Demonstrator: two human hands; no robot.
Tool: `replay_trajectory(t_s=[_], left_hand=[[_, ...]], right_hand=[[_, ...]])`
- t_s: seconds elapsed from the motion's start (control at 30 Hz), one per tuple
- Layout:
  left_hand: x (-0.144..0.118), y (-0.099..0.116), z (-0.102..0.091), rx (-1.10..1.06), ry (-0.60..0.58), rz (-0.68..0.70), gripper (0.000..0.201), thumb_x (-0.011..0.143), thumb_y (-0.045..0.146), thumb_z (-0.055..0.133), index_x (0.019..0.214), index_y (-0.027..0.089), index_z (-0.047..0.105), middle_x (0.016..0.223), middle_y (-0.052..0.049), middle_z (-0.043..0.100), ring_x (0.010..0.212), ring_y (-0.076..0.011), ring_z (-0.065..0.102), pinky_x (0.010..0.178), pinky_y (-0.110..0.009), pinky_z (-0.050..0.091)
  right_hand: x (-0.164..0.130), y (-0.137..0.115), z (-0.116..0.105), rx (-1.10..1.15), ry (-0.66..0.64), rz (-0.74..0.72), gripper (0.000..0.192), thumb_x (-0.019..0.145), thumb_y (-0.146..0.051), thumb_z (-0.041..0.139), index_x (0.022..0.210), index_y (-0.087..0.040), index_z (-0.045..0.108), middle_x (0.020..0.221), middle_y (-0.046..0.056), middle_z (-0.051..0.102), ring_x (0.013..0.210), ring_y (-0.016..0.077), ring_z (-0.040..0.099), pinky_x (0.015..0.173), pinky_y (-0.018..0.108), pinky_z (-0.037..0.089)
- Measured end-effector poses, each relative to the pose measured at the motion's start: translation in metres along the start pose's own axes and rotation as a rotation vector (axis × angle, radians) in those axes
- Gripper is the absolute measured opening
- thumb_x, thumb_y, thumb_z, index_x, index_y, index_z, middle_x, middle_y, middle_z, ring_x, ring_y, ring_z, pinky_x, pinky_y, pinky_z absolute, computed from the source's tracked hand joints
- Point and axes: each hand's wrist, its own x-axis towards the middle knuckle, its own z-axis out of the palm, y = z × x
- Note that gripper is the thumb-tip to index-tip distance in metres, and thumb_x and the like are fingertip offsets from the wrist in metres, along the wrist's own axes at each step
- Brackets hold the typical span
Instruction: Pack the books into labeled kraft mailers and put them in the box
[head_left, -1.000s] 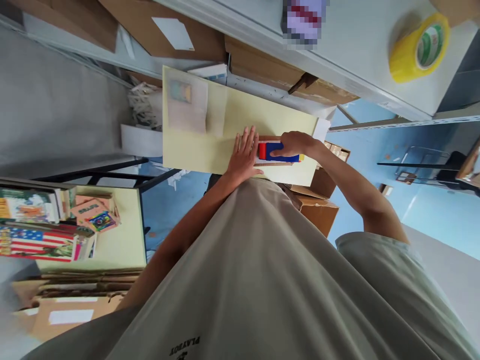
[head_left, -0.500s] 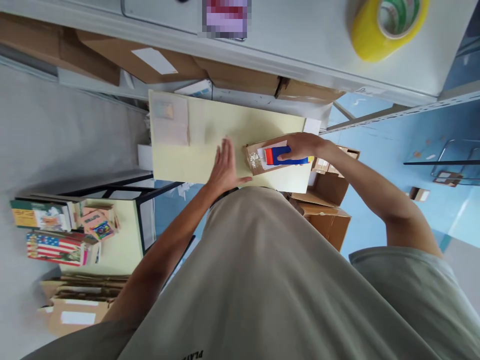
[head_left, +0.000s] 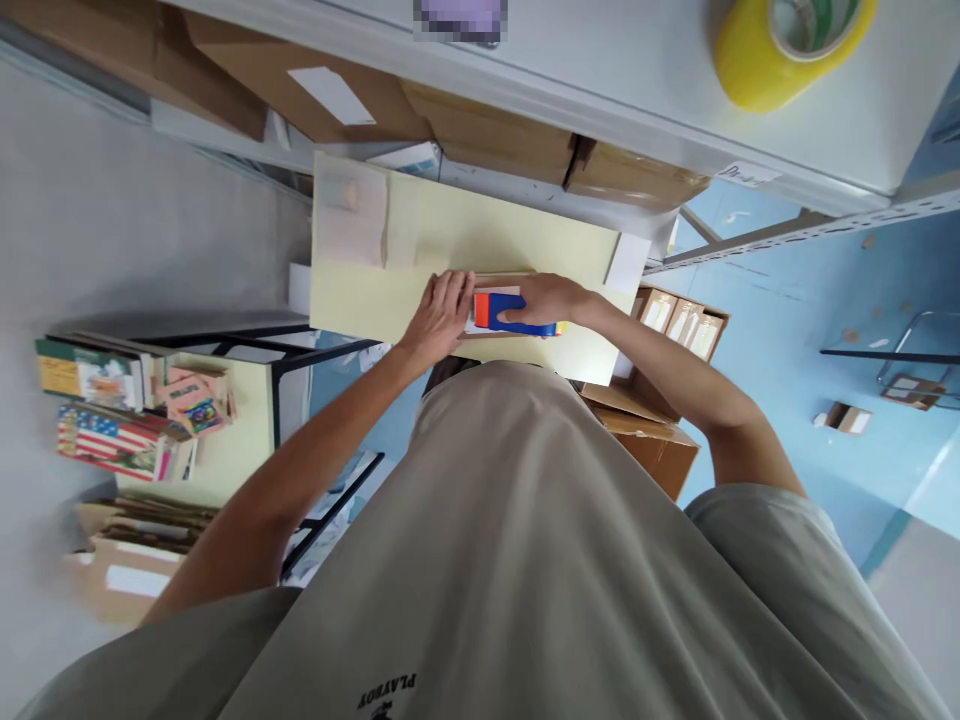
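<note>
A small cardboard box [head_left: 491,280] with a white label lies on the pale yellow table [head_left: 555,230] in front of me. My left hand [head_left: 442,310] grips the box's left end, fingers together and bent over it. My right hand [head_left: 551,298] is wrapped around a blue hand-held tool [head_left: 510,312] with an orange-red end and a little yellow at its other end. The tool lies over the label; I cannot tell whether it touches. Both hands cover much of the box.
Above the table a grey shelf [head_left: 600,90] holds a yellow tape roll [head_left: 750,60]. Cardboard boxes [head_left: 495,120] stand beneath it. Books [head_left: 112,440] are stacked on a lower-left table, with flattened cardboard [head_left: 135,560] nearby. An open carton [head_left: 652,450] stands at right.
My left hand has come right onto the box's end, its spread fingers now closed. The box and my right hand with the blue tool have shifted left.
</note>
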Motion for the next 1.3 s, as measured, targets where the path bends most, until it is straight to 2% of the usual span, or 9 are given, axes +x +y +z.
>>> replay_trajectory(t_s=[0.1, 0.17, 0.3, 0.47, 0.67, 0.87, 0.97, 1.13, 1.3], left_hand=[[-0.026, -0.032, -0.002, 0.028, -0.016, -0.017, 0.121, 0.096, 0.035, 0.082, 0.188, -0.009, 0.016, 0.187, -0.044, 0.032, 0.179, -0.0617, 0.027, 0.144, -0.085, 0.02], [-0.038, -0.05, 0.003, 0.03, -0.031, -0.03, 0.122, 0.092, 0.032, 0.08, 0.187, -0.01, 0.017, 0.188, -0.043, 0.032, 0.177, -0.0609, 0.029, 0.143, -0.086, 0.024], [-0.051, -0.073, 0.016, 0.006, -0.022, -0.07, 0.114, 0.091, 0.027, 0.07, 0.185, -0.014, 0.019, 0.187, -0.043, 0.035, 0.174, -0.0616, 0.033, 0.141, -0.086, 0.028], [-0.046, -0.082, 0.027, -0.006, -0.016, -0.033, 0.112, 0.093, 0.028, 0.068, 0.186, -0.011, 0.02, 0.187, -0.042, 0.035, 0.173, -0.061, 0.033, 0.14, -0.084, 0.029], [-0.039, -0.083, 0.026, 0.014, -0.028, 0.005, 0.107, 0.097, 0.026, 0.066, 0.184, -0.017, 0.021, 0.184, -0.048, 0.034, 0.176, -0.0625, 0.031, 0.142, -0.079, 0.028], [-0.036, -0.084, 0.022, -0.023, -0.05, -0.001, 0.116, 0.097, 0.036, 0.077, 0.184, -0.015, 0.021, 0.183, -0.05, 0.033, 0.176, -0.0654, 0.032, 0.142, -0.081, 0.027], [-0.034, -0.086, 0.024, -0.032, -0.057, -0.002, 0.114, 0.099, 0.04, 0.075, 0.184, -0.016, 0.022, 0.183, -0.051, 0.032, 0.177, -0.0646, 0.03, 0.142, -0.081, 0.026], [-0.033, -0.085, 0.024, -0.079, -0.051, -0.018, 0.126, 0.099, 0.059, 0.08, 0.185, -0.013, 0.023, 0.184, -0.052, 0.031, 0.179, -0.0643, 0.027, 0.144, -0.082, 0.019], [-0.026, -0.059, 0.006, -0.063, -0.037, -0.029, 0.147, 0.09, 0.077, 0.09, 0.188, -0.007, 0.019, 0.191, -0.049, 0.018, 0.184, -0.0641, 0.012, 0.143, -0.086, 0.004]], right_hand=[[0.019, -0.028, 0.009, 0.009, -0.043, -0.016, 0.064, 0.109, -0.071, 0.076, 0.143, -0.018, 0.085, 0.126, 0.016, 0.09, 0.121, 0.036, 0.085, 0.103, 0.041, 0.063], [0.017, -0.025, 0.009, 0.027, -0.077, -0.006, 0.062, 0.108, -0.071, 0.077, 0.134, -0.015, 0.087, 0.117, 0.016, 0.091, 0.115, 0.035, 0.086, 0.1, 0.041, 0.063], [-0.021, 0.024, -0.002, 0.096, -0.204, 0.156, 0.066, 0.11, -0.075, 0.072, 0.102, -0.011, 0.089, 0.088, 0.016, 0.088, 0.088, 0.0302, 0.086, 0.086, 0.038, 0.062], [-0.055, 0.068, -0.006, 0.114, -0.221, 0.296, 0.063, 0.106, -0.075, 0.077, 0.09, -0.015, 0.087, 0.079, 0.013, 0.086, 0.074, 0.0254, 0.081, 0.078, 0.036, 0.059], [-0.026, 0.055, 0.013, 0.022, -0.152, 0.404, 0.058, 0.106, -0.068, 0.082, 0.108, -0.011, 0.09, 0.086, 0.016, 0.086, 0.085, 0.0304, 0.083, 0.084, 0.04, 0.061], [-0.005, 0.023, 0.036, -0.139, -0.057, 0.46, 0.059, 0.115, -0.053, 0.074, 0.147, -0.005, 0.081, 0.128, 0.028, 0.087, 0.119, 0.039, 0.083, 0.095, 0.042, 0.06], [0.004, 0.005, 0.054, -0.143, 0.002, 0.473, 0.053, 0.117, -0.05, 0.071, 0.148, -0.008, 0.081, 0.136, 0.028, 0.085, 0.124, 0.0394, 0.082, 0.097, 0.041, 0.06], [0.017, -0.007, 0.088, -0.148, 0.132, 0.54, 0.033, 0.119, -0.032, 0.066, 0.134, -0.01, 0.085, 0.13, 0.026, 0.087, 0.122, 0.0368, 0.083, 0.096, 0.042, 0.058], [-0.004, -0.008, 0.096, 0.006, 0.238, 0.603, 0.045, 0.122, -0.046, 0.061, 0.14, -0.009, 0.08, 0.136, 0.029, 0.086, 0.127, 0.0362, 0.083, 0.098, 0.038, 0.06]])
